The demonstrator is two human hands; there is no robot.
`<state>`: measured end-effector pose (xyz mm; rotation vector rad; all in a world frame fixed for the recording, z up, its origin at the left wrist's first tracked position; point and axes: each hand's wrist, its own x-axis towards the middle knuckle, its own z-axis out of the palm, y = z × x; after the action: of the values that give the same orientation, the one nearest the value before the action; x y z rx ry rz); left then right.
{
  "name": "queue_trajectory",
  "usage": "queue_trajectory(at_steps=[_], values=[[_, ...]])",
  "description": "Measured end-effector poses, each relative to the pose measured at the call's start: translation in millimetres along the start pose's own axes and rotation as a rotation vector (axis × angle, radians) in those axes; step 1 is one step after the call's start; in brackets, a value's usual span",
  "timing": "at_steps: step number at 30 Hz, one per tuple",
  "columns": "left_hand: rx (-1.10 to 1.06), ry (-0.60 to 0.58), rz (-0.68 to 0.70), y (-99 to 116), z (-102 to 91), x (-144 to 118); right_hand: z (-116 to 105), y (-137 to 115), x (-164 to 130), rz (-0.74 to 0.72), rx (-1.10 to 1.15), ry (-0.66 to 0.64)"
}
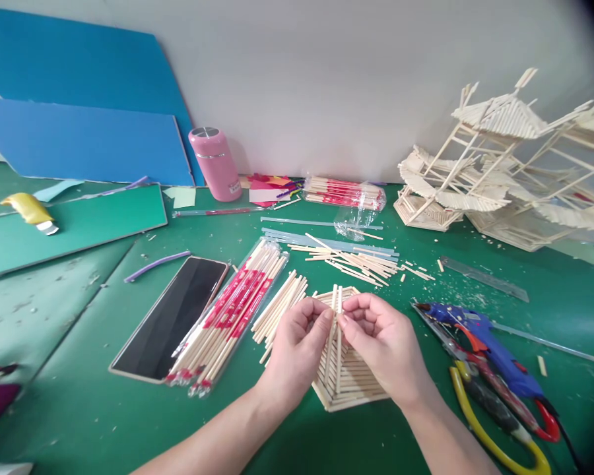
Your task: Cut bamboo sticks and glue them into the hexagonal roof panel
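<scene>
A flat hexagon-shaped panel of glued wooden sticks (pixel 349 382) lies on the green mat in front of me. My left hand (pixel 297 346) and my right hand (pixel 383 346) meet above it, each pinching the same upright wooden sticks (pixel 336 297) with fingertips. Those sticks run down across the panel. Loose wooden sticks (pixel 280 307) lie just left of my left hand. A clear packet of red-wrapped sticks (pixel 230 316) sits further left.
A phone (pixel 171 316) lies left of the packet. A blue glue gun (pixel 490 346) and yellow-handled pliers (pixel 495 422) lie to the right. Stick-built tower models (pixel 499 165) stand at the back right. A pink bottle (pixel 214 163), blue boards (pixel 79 142), a metal ruler (pixel 485 277).
</scene>
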<state>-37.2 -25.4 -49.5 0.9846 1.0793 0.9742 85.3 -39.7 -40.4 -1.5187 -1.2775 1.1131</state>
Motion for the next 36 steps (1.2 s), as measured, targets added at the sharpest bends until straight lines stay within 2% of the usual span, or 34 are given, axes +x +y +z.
queue_trajectory(at_steps=[16,36], values=[[0.049,-0.015,0.009,0.7,-0.2,0.0,-0.2,-7.4,-0.6,0.009,-0.014,-0.008],[0.057,-0.005,0.022,0.4,0.6,-1.2,0.5,-1.7,2.4,0.009,-0.033,-0.004]])
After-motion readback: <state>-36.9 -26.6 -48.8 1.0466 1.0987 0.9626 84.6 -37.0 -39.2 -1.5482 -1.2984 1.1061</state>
